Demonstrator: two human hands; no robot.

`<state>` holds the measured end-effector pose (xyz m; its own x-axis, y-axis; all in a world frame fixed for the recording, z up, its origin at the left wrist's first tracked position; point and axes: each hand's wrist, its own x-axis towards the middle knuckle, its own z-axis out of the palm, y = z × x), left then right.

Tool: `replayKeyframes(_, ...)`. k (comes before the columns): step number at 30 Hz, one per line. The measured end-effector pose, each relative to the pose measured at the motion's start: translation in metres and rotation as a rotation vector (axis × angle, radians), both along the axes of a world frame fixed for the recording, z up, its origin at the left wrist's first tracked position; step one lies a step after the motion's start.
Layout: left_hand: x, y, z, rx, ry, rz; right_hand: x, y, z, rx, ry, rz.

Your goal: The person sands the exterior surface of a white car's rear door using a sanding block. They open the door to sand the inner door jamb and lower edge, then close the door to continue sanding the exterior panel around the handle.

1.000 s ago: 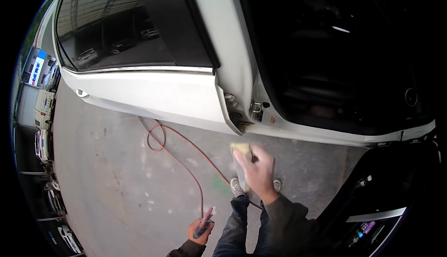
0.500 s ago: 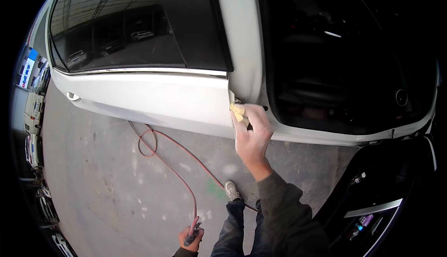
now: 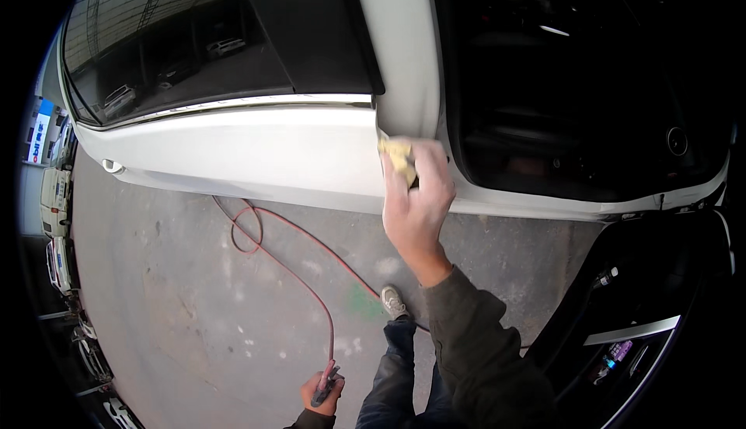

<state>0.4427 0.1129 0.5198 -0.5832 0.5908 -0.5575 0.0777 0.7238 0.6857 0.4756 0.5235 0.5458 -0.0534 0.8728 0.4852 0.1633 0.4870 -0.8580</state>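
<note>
My right hand (image 3: 420,204), dusted with white, pinches a crumpled piece of yellow sandpaper (image 3: 401,162) against the edge of a white car's rear door (image 3: 256,145). That edge borders the front door opening, just below the window trim. Low in the picture, my left hand (image 3: 320,392) is closed around a dark air blow gun (image 3: 326,388). A red hose (image 3: 330,328) runs from the gun across the floor. The fingers of the left hand partly hide the gun.
The front door (image 3: 645,305) stands open at the right, with small items in its pocket. Dark seats show inside the car. The hose loops on the grey concrete floor (image 3: 179,297) near my shoe (image 3: 393,302). Several parked vehicles (image 3: 56,200) line the far left.
The right hand with the sandpaper has moved up along the door edge. The view has shifted slightly. The left hand keeps hold of the blow gun.
</note>
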Motion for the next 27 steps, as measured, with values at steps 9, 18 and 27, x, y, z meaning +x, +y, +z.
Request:
replayKeyframes(9, 0.005, 0.012, 0.01, -0.012, -0.018, 0.102, 0.027, -0.009, -0.015, -0.251, 0.056, 0.188)
replayKeyframes(18, 0.0, 0.008, 0.007, -0.053, 0.019, 0.044, -0.016, -0.003, -0.004, 0.132, 0.017, -0.157)
replayKeyframes(27, -0.003, -0.003, -0.004, 0.037, 0.043, -0.029, -0.014, 0.003, -0.006, 0.164, 0.006, -0.104)
